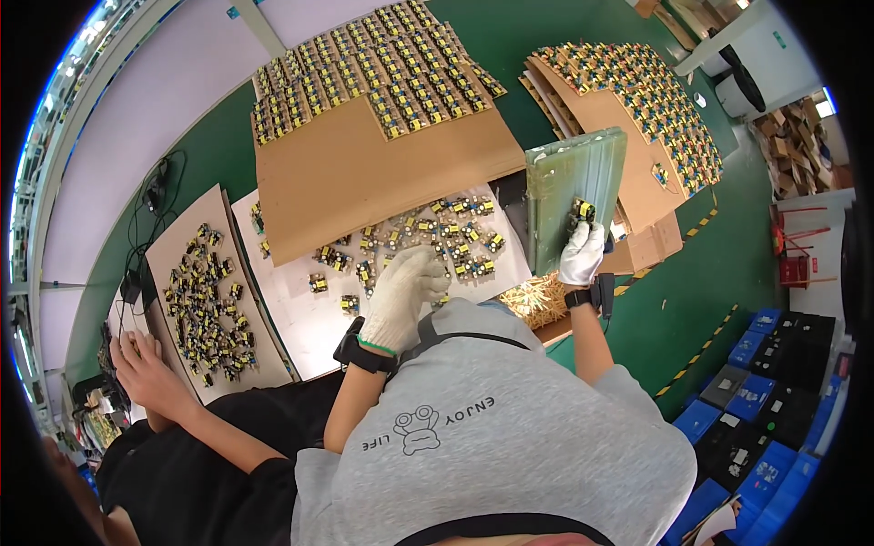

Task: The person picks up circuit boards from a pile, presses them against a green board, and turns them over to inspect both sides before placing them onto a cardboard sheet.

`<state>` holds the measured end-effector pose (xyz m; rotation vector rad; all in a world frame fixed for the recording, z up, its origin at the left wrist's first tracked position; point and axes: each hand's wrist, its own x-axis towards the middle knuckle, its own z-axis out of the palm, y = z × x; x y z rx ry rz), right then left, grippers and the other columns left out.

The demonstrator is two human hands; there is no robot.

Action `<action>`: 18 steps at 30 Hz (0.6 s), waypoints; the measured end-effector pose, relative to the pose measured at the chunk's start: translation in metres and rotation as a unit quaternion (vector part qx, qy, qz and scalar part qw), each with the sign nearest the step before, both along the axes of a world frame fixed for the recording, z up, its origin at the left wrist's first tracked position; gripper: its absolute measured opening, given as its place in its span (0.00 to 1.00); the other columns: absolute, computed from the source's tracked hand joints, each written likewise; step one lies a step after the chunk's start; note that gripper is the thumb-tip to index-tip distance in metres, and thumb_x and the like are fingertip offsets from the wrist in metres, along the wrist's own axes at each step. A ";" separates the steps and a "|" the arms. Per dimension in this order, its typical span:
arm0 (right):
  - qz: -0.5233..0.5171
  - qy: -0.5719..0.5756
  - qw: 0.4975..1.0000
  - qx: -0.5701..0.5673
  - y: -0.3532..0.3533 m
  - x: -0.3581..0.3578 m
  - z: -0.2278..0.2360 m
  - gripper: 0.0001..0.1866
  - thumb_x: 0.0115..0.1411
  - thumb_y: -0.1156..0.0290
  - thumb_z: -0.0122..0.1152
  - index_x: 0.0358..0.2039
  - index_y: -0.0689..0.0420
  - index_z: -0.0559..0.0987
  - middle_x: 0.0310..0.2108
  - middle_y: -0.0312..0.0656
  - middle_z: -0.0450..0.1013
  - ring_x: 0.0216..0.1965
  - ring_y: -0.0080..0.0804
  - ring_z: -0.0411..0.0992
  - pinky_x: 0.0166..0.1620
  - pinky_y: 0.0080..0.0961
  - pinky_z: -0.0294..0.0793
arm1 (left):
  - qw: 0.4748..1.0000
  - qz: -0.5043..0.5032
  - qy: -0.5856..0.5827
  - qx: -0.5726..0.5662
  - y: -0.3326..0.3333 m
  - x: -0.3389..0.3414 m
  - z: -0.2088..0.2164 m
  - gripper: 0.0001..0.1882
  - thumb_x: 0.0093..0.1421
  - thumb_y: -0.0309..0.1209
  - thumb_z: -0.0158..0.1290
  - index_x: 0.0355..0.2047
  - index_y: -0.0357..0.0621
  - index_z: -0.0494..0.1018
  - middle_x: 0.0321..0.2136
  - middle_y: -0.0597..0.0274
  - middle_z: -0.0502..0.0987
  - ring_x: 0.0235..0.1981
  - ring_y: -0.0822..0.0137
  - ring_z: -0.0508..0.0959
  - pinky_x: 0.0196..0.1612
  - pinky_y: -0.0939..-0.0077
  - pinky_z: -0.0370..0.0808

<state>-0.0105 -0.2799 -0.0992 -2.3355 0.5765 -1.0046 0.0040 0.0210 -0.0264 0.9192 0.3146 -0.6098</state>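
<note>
In my white-gloved right hand point(581, 255) is a small circuit board point(581, 211) with a yellow-wrapped part, pinched at the fingertips. The board is in front of an upright greenish translucent panel stack point(574, 173); whether they touch, I cannot tell. Closer to my body, my left hand point(408, 293), in a knitted white glove, has its fingers curled together over the white work surface point(300, 314). What those fingers hold, if anything, is hidden. Loose circuit boards point(469, 238) of the same kind lie scattered around and beyond this hand.
A cardboard sheet point(364, 173) carries dense rows of boards at the far side. Stacked cardboard point(601, 114) at the far right bears more. A co-worker's hand point(141, 369) is at the left, beside a board-covered sheet point(164, 264). Blue and black crates point(756, 396) stand right.
</note>
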 end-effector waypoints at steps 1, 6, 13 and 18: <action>-0.037 0.010 0.999 0.010 -0.002 0.001 -0.006 0.11 0.62 0.67 0.49 0.35 0.63 0.73 0.25 0.55 0.71 0.27 0.55 0.70 0.32 0.41 0.69 | 1.000 -0.005 0.003 -0.012 0.000 0.001 -0.002 0.13 0.63 0.36 0.49 0.43 0.40 0.67 0.29 0.63 0.72 0.27 0.68 0.76 0.29 0.78 0.73; -0.061 0.014 0.998 0.028 -0.005 0.005 -0.010 0.11 0.62 0.65 0.50 0.35 0.61 0.72 0.23 0.52 0.71 0.26 0.53 0.71 0.30 0.39 0.70 | 1.000 -0.001 0.026 0.000 -0.007 -0.001 0.007 0.13 0.63 0.35 0.49 0.43 0.40 0.67 0.30 0.61 0.74 0.27 0.67 0.76 0.29 0.77 0.74; -0.030 -0.004 0.999 0.043 0.014 0.005 0.005 0.11 0.57 0.66 0.61 0.31 0.60 0.71 0.20 0.46 0.70 0.20 0.47 0.70 0.25 0.34 0.69 | 0.999 -0.016 0.038 0.008 -0.010 0.001 0.005 0.13 0.63 0.36 0.49 0.42 0.41 0.68 0.29 0.62 0.73 0.27 0.69 0.75 0.30 0.78 0.73; 0.008 -0.032 0.998 -0.053 0.016 0.005 0.007 0.09 0.54 0.74 0.60 0.34 0.61 0.70 0.28 0.48 0.68 0.26 0.44 0.69 0.29 0.34 0.68 | 0.998 -0.014 0.060 0.027 -0.013 0.002 0.001 0.13 0.63 0.37 0.49 0.40 0.41 0.68 0.28 0.63 0.73 0.27 0.70 0.74 0.29 0.78 0.72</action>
